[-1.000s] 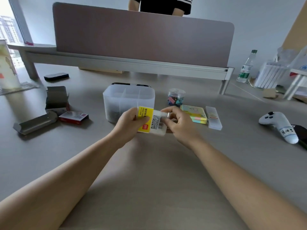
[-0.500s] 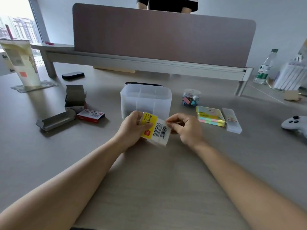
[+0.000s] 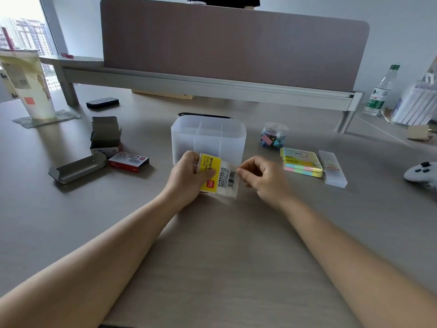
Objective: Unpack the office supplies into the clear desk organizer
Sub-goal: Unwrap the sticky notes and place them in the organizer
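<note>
The clear desk organizer [image 3: 208, 136] stands mid-table with several compartments. Just in front of it my left hand [image 3: 189, 178] grips a small packet of index tabs [image 3: 220, 178], yellow on its left part and clear with a barcode on its right. My right hand [image 3: 262, 178] is at the packet's right edge, thumb and forefinger curled together at the wrapper; whether they pinch it is hard to tell. To the right lie a jar of coloured binder clips [image 3: 274, 136], a pack of pastel sticky notes [image 3: 301, 162] and a slim clear case [image 3: 332, 168].
Left of the organizer are a red staple box [image 3: 128, 161], an opened grey carton [image 3: 105, 136] and a grey tray insert [image 3: 78, 168]. A tall cup [image 3: 28, 86] stands far left, a black device [image 3: 102, 102] behind. A water bottle [image 3: 379, 91] and white game controller [image 3: 421, 174] sit right. A desk partition [image 3: 231, 43] closes the back.
The camera view has shifted left and nearer. The packet has tilted and sunk slightly toward the table. My right hand has slid off its top to its right edge.
</note>
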A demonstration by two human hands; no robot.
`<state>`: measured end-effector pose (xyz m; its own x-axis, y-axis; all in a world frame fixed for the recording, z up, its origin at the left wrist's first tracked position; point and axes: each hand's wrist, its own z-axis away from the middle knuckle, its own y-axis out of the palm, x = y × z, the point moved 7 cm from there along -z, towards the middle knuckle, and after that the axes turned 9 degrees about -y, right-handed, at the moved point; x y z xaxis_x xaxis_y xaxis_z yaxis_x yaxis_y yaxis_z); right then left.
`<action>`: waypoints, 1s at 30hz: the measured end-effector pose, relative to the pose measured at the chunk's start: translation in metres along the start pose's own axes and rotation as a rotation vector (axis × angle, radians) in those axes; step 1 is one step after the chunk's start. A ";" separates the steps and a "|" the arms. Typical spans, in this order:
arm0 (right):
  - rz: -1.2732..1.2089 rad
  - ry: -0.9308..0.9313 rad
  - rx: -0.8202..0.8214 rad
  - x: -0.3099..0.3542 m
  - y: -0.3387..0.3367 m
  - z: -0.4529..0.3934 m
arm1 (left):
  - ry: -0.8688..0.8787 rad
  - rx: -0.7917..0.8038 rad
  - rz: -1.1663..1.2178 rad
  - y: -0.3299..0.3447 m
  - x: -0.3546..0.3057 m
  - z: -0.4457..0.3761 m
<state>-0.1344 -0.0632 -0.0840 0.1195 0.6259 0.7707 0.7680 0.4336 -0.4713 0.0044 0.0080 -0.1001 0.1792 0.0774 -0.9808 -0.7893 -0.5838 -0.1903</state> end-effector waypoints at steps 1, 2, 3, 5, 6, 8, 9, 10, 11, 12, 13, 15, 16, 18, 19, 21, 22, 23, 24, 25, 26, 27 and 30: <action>-0.001 0.006 -0.010 0.000 0.000 0.000 | 0.011 0.003 0.003 0.001 -0.001 0.001; -0.004 0.013 -0.025 0.000 0.000 0.000 | 0.020 0.006 0.004 0.002 -0.002 0.001; -0.006 0.022 -0.040 0.000 0.000 0.000 | 0.029 0.008 0.005 0.003 -0.003 0.001; -0.007 0.045 -0.058 -0.002 -0.001 -0.001 | 0.035 0.011 0.010 0.005 -0.004 0.001; -0.010 0.058 -0.059 -0.003 -0.002 -0.001 | 0.036 0.010 0.010 0.005 -0.004 0.001; -0.037 0.086 -0.058 -0.006 -0.001 -0.001 | 0.035 0.009 0.006 0.005 -0.004 0.001; -0.066 0.095 -0.056 -0.007 -0.001 -0.002 | 0.035 0.008 0.007 0.004 -0.005 0.001; -0.096 0.098 -0.055 -0.007 0.000 -0.002 | 0.033 0.006 0.008 0.004 -0.005 0.001; -0.125 0.099 -0.057 -0.007 -0.001 -0.003 | 0.030 0.001 0.011 0.002 -0.005 0.001; -0.154 0.102 -0.062 -0.007 -0.002 -0.003 | 0.023 -0.005 0.016 0.001 -0.004 0.000; -0.181 0.105 -0.071 -0.007 -0.003 -0.003 | 0.014 -0.010 0.028 -0.001 -0.004 -0.001; -0.204 0.108 -0.091 -0.006 -0.007 -0.002 | -0.009 -0.014 0.061 -0.004 -0.002 -0.002; -0.203 0.102 -0.103 -0.006 -0.008 -0.002 | -0.018 -0.009 0.079 -0.004 -0.001 -0.002; -0.207 0.088 -0.138 -0.005 -0.011 -0.002 | -0.030 0.023 0.128 -0.003 -0.001 0.000; -0.201 0.078 -0.158 -0.005 -0.012 -0.002 | -0.032 0.045 0.159 -0.002 -0.002 0.001; -0.142 0.049 -0.187 -0.004 -0.014 -0.002 | -0.033 0.081 0.211 0.000 -0.003 0.004; -0.097 0.035 -0.196 -0.003 -0.015 -0.002 | -0.033 0.087 0.230 0.000 -0.003 0.004; -0.056 0.023 -0.205 -0.001 -0.017 -0.001 | -0.034 0.090 0.250 -0.001 -0.004 0.005; -0.016 0.009 -0.212 0.000 -0.018 -0.001 | -0.035 0.090 0.271 -0.002 -0.004 0.006; 0.018 -0.007 -0.214 0.003 -0.018 -0.001 | -0.034 0.090 0.291 -0.004 -0.005 0.006; 0.050 -0.021 -0.205 0.005 -0.019 -0.001 | -0.032 0.088 0.304 -0.005 -0.006 0.007; 0.069 -0.028 -0.183 0.007 -0.017 -0.002 | -0.033 0.086 0.312 -0.005 -0.006 0.008; 0.041 -0.011 -0.066 0.012 -0.008 -0.002 | -0.046 0.085 0.332 -0.006 -0.008 0.008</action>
<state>-0.1378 -0.0609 -0.0703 0.1452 0.6497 0.7462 0.8026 0.3636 -0.4728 0.0028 0.0170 -0.0913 -0.1209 -0.0677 -0.9904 -0.8465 -0.5140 0.1385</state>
